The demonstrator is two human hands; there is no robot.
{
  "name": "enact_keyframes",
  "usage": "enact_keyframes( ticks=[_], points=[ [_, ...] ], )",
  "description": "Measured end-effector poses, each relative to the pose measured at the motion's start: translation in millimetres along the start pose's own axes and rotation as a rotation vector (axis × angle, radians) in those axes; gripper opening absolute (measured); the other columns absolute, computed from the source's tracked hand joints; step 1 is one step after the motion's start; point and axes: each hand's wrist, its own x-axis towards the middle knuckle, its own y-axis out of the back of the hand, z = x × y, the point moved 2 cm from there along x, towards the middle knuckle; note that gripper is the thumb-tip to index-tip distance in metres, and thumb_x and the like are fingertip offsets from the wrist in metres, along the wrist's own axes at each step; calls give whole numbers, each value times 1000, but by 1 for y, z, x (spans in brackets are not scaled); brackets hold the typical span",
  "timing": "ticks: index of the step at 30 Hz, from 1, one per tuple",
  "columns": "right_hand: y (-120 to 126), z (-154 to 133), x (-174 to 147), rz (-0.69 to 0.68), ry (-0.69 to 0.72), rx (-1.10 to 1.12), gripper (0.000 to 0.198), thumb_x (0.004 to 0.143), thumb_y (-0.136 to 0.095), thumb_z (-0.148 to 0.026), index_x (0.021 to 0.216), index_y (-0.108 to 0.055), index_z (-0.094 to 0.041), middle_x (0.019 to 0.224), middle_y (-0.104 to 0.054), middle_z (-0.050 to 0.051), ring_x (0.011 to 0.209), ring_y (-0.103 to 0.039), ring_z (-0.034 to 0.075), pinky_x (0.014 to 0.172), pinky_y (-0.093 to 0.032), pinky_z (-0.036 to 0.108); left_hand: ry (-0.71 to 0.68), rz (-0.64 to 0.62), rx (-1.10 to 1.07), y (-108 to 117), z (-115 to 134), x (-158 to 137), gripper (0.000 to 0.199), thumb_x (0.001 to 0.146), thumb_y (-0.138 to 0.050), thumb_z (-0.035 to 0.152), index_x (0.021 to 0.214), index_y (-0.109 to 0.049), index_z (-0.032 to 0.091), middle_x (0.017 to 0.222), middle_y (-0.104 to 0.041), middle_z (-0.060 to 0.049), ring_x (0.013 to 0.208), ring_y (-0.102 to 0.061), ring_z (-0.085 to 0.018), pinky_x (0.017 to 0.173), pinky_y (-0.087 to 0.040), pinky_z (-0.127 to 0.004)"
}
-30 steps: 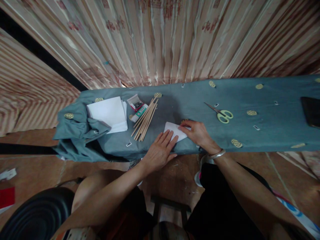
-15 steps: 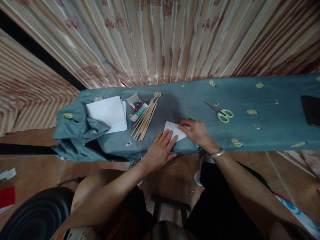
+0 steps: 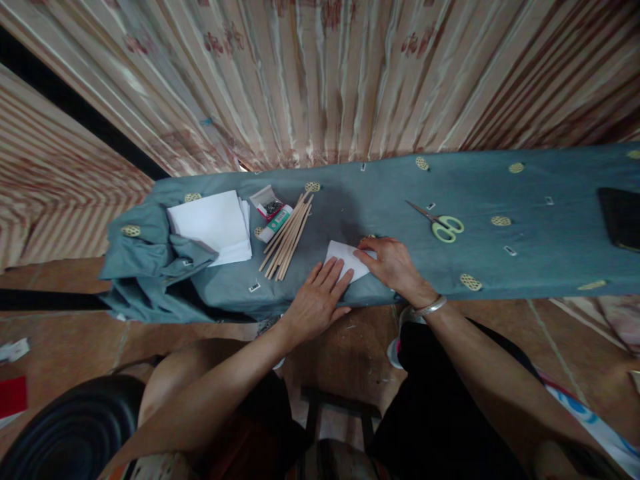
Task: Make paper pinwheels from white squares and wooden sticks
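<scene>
A folded piece of white paper [image 3: 339, 251] lies near the front edge of the cloth-covered table. My left hand [image 3: 317, 293] rests flat on its near left part, fingers stretched out. At the paper's right side, my right hand [image 3: 393, 263], with a silver bangle at the wrist, grips the edge between thumb and fingers. The fingers partly hide the paper's right corner. Left of the hands lies a loose bundle of thin wooden sticks [image 3: 289, 237]. Scissors with pale green handles [image 3: 447, 228] lie to the right, apart from my hands.
A stack of white paper [image 3: 213, 223] sits at the left beside bunched cloth [image 3: 150, 250]. An open small box [image 3: 270, 205] of dark metal bits touches the sticks. A dark phone-like object [image 3: 620, 217] lies far right. Pleated curtains [image 3: 320, 87] hang behind the table.
The whole view has shifted slightly. My hands keep nearly the same hold on the paper, and the other things stay in place.
</scene>
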Motion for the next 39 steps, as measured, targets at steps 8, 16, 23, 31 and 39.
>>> enact_keyframes(
  ticks=[8, 16, 23, 31, 39],
  points=[
    [-1, 1, -14, 101, 85, -9, 32, 92, -55, -37, 111, -67, -15, 107, -74, 14, 101, -66, 32, 96, -44, 43, -2, -8, 31, 0, 2, 1, 75, 92, -55, 50, 150, -31, 11, 158, -32, -23, 149, -24, -36, 120, -23, -53],
    [-4, -6, -42, 139, 105, 44, 60, 90, -55, -45, 140, -44, -13, 143, -53, 20, 133, -47, 34, 111, -32, 50, -5, -46, 56, 3, 3, 2, 75, 91, -58, 47, 150, -31, 10, 158, -29, -24, 150, -22, -36, 120, -22, -54],
    [-11, 6, -49, 148, 26, 45, 65, 92, -49, -50, 146, -37, -16, 151, -44, 20, 142, -37, 33, 114, -26, 55, -15, -24, 84, 2, 4, 1, 75, 91, -59, 46, 151, -29, 14, 158, -30, -23, 150, -21, -37, 119, -24, -54],
    [-4, 52, -51, 208, -94, 103, 60, 91, -50, -44, 142, -43, -14, 149, -46, 21, 141, -40, 33, 112, -34, 55, -46, -32, 74, 9, -2, -6, 65, 91, -62, 35, 149, -37, 24, 159, -31, -19, 149, -26, -35, 118, -27, -53],
    [-3, 61, -50, 237, -89, 131, 50, 90, -50, -38, 136, -50, -17, 144, -52, 19, 136, -47, 33, 108, -40, 55, -49, -26, 78, 14, -14, -39, 62, 91, -61, 23, 149, -38, 23, 159, -34, -16, 146, -33, -30, 116, -32, -50]
  ],
)
